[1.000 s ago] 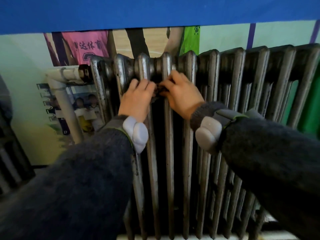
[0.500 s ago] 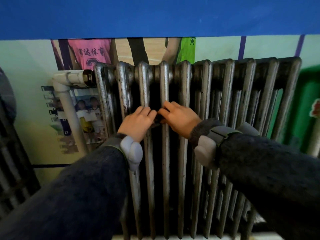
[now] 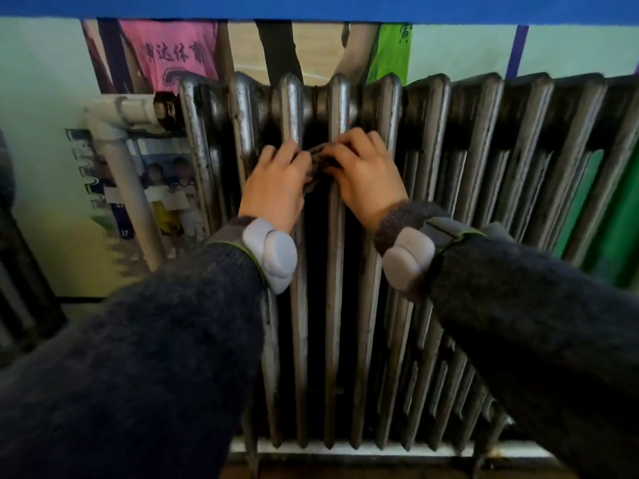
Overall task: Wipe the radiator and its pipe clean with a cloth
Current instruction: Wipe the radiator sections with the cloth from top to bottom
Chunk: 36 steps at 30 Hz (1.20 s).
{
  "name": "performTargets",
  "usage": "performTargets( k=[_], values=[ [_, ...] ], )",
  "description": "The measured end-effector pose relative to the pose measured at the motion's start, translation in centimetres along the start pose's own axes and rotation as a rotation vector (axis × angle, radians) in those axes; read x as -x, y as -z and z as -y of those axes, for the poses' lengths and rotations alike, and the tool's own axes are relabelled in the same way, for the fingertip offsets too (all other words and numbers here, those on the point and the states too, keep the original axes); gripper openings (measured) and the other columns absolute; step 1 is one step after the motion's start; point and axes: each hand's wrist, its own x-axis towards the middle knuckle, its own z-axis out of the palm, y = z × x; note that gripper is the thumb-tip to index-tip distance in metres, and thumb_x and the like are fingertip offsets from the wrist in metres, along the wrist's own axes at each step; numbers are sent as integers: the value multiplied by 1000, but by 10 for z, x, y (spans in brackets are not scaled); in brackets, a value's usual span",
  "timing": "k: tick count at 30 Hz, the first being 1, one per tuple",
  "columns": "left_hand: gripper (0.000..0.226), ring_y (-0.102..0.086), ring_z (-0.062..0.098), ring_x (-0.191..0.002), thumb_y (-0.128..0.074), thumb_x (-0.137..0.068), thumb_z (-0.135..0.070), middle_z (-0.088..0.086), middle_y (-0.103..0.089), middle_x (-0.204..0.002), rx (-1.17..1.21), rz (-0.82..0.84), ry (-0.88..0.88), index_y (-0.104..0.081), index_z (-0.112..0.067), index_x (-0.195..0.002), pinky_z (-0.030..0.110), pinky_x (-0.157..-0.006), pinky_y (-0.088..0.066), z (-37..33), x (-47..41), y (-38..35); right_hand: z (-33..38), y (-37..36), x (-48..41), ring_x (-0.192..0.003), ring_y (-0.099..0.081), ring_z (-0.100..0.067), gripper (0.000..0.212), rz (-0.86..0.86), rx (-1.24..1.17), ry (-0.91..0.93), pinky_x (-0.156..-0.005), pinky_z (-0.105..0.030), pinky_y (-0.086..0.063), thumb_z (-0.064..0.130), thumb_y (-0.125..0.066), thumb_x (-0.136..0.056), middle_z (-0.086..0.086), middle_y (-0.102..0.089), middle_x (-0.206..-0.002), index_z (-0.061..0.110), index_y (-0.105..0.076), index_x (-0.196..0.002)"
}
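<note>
Hands at the grey radiator [image 3: 484,167]: my left hand [image 3: 276,183] and right hand [image 3: 363,178] are pinching a dark cloth [image 3: 316,160] with curled fingers, pressing it into the gap between two columns near the top; the white pipe [image 3: 114,157] is joining the radiator's left end, apart from both hands.

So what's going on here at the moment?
A person in dark woolly sleeves is cleaning a grey cast-iron column radiator. The left hand and right hand both pinch a small dark bunched cloth, stretched between them in the gap between two columns, just below the radiator's top. The white plastic pipe, which joins the radiator's left end, has no hand on it.
</note>
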Motion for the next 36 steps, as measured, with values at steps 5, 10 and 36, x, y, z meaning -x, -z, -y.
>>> performTargets(
  k=[5, 10, 36],
  values=[
    [21, -53, 45, -79, -68, -65, 15, 24, -59, -93, -20, 28, -139, -60, 5, -82, 47, -56, -51, 4, 23, -17, 3, -1, 34, -71, -60, -36, 17, 65, -16, 9, -58, -32, -54, 1, -63, -73, -20, -62, -84, -1, -68, -88],
    [29, -56, 43, -78, -78, -59, 11, 22, -61, -89, -55, 167, -177, -60, 5, -82, 45, -55, -53, 3, 50, -34, 10, -2, 61, -69, -60, -37, 26, 230, -56, 53, -46, -37, -53, -5, -78, -62, -21, -62, -81, -3, -68, -86],
    [22, -45, 36, -106, -47, -94, -9, 14, -57, -119, 105, 113, 61, -61, -1, -110, 44, -85, -41, -3, 36, -21, 20, -11, 46, -66, -61, -36, 15, 98, -187, -224, -60, -35, -54, 3, -62, -72, -21, -58, -77, -2, -70, -83]
  ],
)
